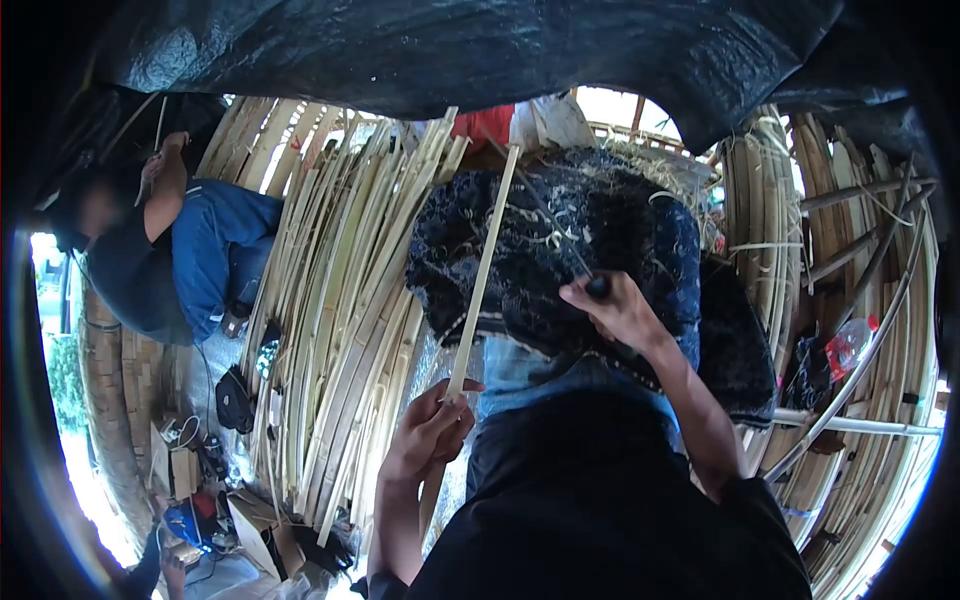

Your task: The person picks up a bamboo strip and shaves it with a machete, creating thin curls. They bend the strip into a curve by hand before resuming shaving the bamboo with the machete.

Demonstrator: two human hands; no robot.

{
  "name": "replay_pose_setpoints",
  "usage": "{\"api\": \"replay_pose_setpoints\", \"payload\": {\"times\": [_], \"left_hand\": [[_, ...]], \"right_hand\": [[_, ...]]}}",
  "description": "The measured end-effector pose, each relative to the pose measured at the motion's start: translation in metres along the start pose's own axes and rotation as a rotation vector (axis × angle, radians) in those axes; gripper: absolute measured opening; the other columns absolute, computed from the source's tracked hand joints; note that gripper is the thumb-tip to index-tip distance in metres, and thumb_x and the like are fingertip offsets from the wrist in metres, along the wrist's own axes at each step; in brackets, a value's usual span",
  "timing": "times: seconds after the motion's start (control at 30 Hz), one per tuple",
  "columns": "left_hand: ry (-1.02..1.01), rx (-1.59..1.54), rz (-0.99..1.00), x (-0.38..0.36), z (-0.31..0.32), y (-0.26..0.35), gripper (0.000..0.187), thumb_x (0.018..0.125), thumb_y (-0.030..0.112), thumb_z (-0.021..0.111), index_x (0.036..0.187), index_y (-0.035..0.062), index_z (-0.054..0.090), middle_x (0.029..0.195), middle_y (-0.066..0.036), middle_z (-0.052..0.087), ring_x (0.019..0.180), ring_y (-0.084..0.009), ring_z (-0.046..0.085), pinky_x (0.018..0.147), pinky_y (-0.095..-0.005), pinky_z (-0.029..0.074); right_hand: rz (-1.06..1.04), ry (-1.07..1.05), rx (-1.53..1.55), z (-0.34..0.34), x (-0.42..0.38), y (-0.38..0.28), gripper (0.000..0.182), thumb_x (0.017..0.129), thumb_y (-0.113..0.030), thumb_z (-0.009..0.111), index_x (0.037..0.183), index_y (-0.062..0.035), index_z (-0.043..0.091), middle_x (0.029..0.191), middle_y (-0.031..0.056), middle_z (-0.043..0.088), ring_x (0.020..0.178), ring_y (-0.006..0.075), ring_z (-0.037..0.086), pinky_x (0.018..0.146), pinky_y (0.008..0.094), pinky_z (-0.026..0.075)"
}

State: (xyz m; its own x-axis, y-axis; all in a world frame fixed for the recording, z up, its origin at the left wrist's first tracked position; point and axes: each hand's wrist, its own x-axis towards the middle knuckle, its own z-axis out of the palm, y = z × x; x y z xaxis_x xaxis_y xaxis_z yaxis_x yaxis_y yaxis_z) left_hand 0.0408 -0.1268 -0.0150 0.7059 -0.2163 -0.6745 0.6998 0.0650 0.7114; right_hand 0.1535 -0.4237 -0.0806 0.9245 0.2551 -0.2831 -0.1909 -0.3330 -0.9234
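Note:
A long, pale bamboo strip [483, 275] stands out from my left hand [428, 432], whose fingers are closed round its near end. It slants up and slightly right across my lap. My right hand [625, 312] grips the dark handle of a knife [597, 287]. From there the thin blade runs up and left, its far part close to the strip's upper end. Under both lies a dark, furry cloth [625, 220] draped over my legs, with curly bamboo shavings scattered on it. Blue jeans [520, 370] show below the cloth.
Many long bamboo strips [345, 290] lie piled on my left. Beyond them sits another person [150, 270] in blue trousers. More bamboo and a clear plastic bottle [850, 345] are on the right. Black sheeting [450, 50] hangs overhead. A cardboard box [262, 535] stands at lower left.

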Motion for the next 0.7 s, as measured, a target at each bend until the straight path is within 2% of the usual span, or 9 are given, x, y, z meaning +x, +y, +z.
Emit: {"api": "replay_pose_setpoints", "payload": {"times": [0.13, 0.17, 0.33, 0.4, 0.43, 0.47, 0.5, 0.6, 0.7], "left_hand": [[-0.034, -0.145, 0.021, 0.03, -0.002, 0.019, 0.037, 0.103, 0.032, 0.052, 0.12, -0.0005, 0.055, 0.062, 0.0, 0.048, 0.04, -0.0049, 0.037, 0.037, -0.0204, 0.033], [0.022, 0.031, 0.067, 0.044, -0.01, 0.015, 0.034, 0.101, 0.031, 0.056, 0.117, 0.0008, 0.055, 0.066, -0.002, 0.052, 0.041, -0.0058, 0.041, 0.039, -0.0207, 0.036], [0.225, 0.352, 0.193, 0.117, -0.017, -0.015, 0.035, 0.094, 0.029, 0.07, 0.109, 0.0016, 0.053, 0.074, -0.003, 0.059, 0.046, -0.0082, 0.05, 0.041, -0.0231, 0.044], [0.224, 0.305, 0.089, 0.129, -0.004, -0.013, 0.039, 0.093, 0.03, 0.071, 0.111, 0.002, 0.051, 0.076, -0.004, 0.059, 0.05, -0.0084, 0.053, 0.04, -0.0243, 0.044], [0.274, 0.32, 0.081, 0.137, -0.001, -0.02, 0.04, 0.092, 0.03, 0.071, 0.112, 0.001, 0.052, 0.077, -0.005, 0.059, 0.055, -0.0116, 0.057, 0.044, -0.027, 0.046], [0.326, 0.337, 0.07, 0.147, -0.002, -0.032, 0.041, 0.092, 0.03, 0.072, 0.114, 0.0, 0.053, 0.077, -0.005, 0.06, 0.06, -0.0147, 0.06, 0.048, -0.0297, 0.048], [0.318, 0.705, 0.346, 0.174, -0.037, -0.084, 0.042, 0.089, 0.026, 0.073, 0.116, -0.0027, 0.056, 0.075, -0.006, 0.06, 0.068, -0.0197, 0.063, 0.06, -0.035, 0.051], [0.336, 0.496, 0.253, 0.168, -0.017, -0.054, 0.037, 0.088, 0.019, 0.072, 0.114, -0.0044, 0.06, 0.071, -0.006, 0.06, 0.073, -0.0231, 0.062, 0.072, -0.0379, 0.051], [0.367, 0.309, 0.07, 0.149, -0.014, -0.044, 0.026, 0.089, 0.015, 0.071, 0.109, -0.0007, 0.065, 0.068, 0.0, 0.057, 0.06, -0.0103, 0.053, 0.055, -0.0287, 0.043]], "right_hand": [[0.334, 0.134, 0.501, -0.031, -0.028, 0.002, 0.03, 0.091, -0.03, 0.074, 0.089, -0.0014, 0.064, 0.053, -0.0057, 0.041, 0.042, 0.0043, 0.036, 0.04, 0.025, 0.026], [0.343, 0.204, 0.492, -0.04, -0.036, -0.004, 0.027, 0.092, -0.025, 0.072, 0.094, 0.0001, 0.064, 0.053, -0.0066, 0.039, 0.041, 0.0038, 0.034, 0.039, 0.0244, 0.026], [0.318, 0.448, 0.078, -0.079, -0.056, 0.011, 0.027, 0.09, -0.026, 0.074, 0.096, 0.0003, 0.07, 0.054, 0.0016, 0.052, 0.044, 0.009, 0.048, 0.043, 0.028, 0.038], [0.217, 0.572, -0.31, -0.083, -0.061, 0.022, 0.028, 0.089, -0.026, 0.075, 0.095, 0.0005, 0.07, 0.057, 0.0074, 0.057, 0.049, 0.0151, 0.054, 0.05, 0.0321, 0.045], [0.295, 0.579, -0.436, -0.084, -0.064, 0.024, 0.035, 0.084, -0.032, 0.079, 0.094, 0.0005, 0.07, 0.064, 0.0134, 0.063, 0.058, 0.0252, 0.065, 0.06, 0.0367, 0.051], [0.301, 0.575, -0.436, -0.082, -0.067, 0.028, 0.035, 0.084, -0.032, 0.079, 0.094, 0.0005, 0.07, 0.064, 0.0134, 0.063, 0.058, 0.0252, 0.065, 0.06, 0.0367, 0.051], [0.309, 0.609, -0.469, -0.077, -0.07, 0.036, 0.04, 0.081, -0.035, 0.081, 0.096, 0.0001, 0.07, 0.067, 0.0149, 0.065, 0.063, 0.029, 0.067, 0.062, 0.0375, 0.052], [0.302, 0.666, -0.518, -0.062, -0.075, 0.058, 0.052, 0.075, -0.043, 0.085, 0.101, -0.0006, 0.069, 0.074, 0.0198, 0.069, 0.076, 0.0376, 0.071, 0.068, 0.0411, 0.054], [0.375, 0.638, -0.518, -0.058, -0.081, 0.061, 0.052, 0.077, -0.038, 0.084, 0.104, 0.0022, 0.068, 0.076, 0.0219, 0.069, 0.075, 0.039, 0.07, 0.068, 0.0416, 0.054]]}}
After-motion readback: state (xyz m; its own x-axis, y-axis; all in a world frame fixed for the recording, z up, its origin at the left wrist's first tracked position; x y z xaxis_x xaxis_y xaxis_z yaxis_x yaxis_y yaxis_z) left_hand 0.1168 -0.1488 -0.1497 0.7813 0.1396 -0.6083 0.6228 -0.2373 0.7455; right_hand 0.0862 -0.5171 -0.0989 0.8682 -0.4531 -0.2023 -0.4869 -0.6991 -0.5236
